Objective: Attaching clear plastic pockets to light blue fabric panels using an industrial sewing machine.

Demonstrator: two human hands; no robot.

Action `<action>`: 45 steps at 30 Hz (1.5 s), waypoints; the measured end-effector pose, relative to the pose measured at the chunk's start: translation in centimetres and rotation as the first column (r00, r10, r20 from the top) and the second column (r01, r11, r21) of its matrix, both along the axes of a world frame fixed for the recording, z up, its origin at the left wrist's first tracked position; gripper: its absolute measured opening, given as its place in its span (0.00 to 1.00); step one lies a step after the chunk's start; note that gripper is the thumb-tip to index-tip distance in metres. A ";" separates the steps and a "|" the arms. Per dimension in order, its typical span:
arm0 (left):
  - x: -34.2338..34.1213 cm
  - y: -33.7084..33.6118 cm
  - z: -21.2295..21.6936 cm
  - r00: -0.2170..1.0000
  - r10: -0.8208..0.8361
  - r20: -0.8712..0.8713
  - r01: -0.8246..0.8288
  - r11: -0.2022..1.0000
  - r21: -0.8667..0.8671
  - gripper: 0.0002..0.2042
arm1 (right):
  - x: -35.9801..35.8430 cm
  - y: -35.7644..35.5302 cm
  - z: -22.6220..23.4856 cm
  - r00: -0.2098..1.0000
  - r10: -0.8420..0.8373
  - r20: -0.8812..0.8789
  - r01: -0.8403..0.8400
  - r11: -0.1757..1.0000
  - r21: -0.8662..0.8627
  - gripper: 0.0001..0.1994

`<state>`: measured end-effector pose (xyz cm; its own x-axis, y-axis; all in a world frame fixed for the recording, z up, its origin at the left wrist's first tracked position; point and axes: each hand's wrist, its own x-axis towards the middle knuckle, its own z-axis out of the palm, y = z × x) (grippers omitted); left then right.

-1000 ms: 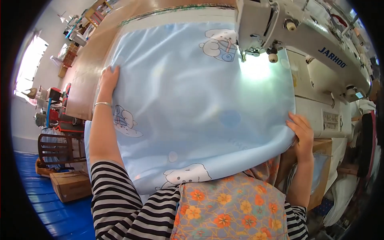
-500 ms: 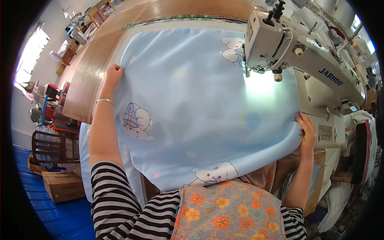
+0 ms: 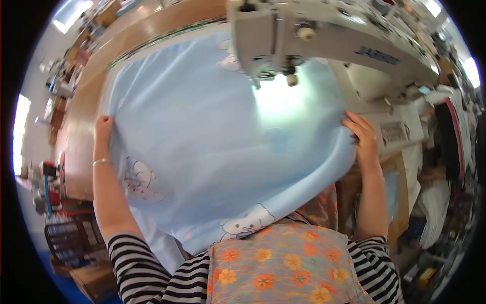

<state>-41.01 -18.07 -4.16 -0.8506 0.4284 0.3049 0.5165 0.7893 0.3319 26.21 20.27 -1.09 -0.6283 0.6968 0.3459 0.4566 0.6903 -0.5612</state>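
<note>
A light blue cloth [image 3: 217, 137] printed with white cartoon animals lies spread over the sewing table. Its near edge droops in a rolled fold against my apron [image 3: 273, 263]. My left hand [image 3: 104, 126] is closed in a fist-like pinch on the cloth's left edge. On the right edge, my right hand [image 3: 362, 133] grips the cloth with its fingers on top; its thumb is hidden. Over the far right part of the cloth stands the white sewing machine head [image 3: 263, 45], its lamp lighting the cloth brightly beside the needle area.
The machine's arm [image 3: 364, 45] reaches to the upper right. A brown wooden tabletop [image 3: 83, 126] borders the cloth on the left. Below it at the left stand a dark chair [image 3: 71, 240] and a cardboard box [image 3: 93, 278]. White cloth [image 3: 435, 218] hangs at the right.
My view has turned, and the machine head now appears further left and higher. Both hands keep hold of the cloth edges; my left hand appears lower in the picture, my right hand higher.
</note>
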 end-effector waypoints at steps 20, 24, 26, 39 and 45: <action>1.6 2.7 -0.1 0.981 0.164 -0.102 -0.170 0.984 -0.059 0.14 | 0.7 0.2 -1.4 0.989 -0.049 -0.139 0.049 0.999 -0.007 0.17; 7.2 4.7 0.0 0.937 -0.033 -0.347 -0.015 0.991 -0.136 0.29 | 1.2 -1.1 -0.4 0.971 -0.101 -0.216 0.080 0.992 -0.100 0.16; 15.0 8.7 0.4 0.901 -0.269 -0.340 0.268 0.962 -0.053 0.26 | 3.9 -2.2 -1.8 0.932 -0.189 -0.310 0.185 0.982 -0.040 0.14; 43.2 18.9 3.5 0.465 -0.876 -0.131 0.823 0.482 -0.302 0.29 | 9.2 -12.8 -6.4 0.779 -0.409 -0.476 -0.338 0.366 -0.867 0.12; 45.6 18.0 4.2 0.444 -0.890 -0.101 0.824 0.450 -0.345 0.34 | 13.8 -12.3 -11.2 0.947 -0.303 -0.109 0.072 0.529 -0.846 0.12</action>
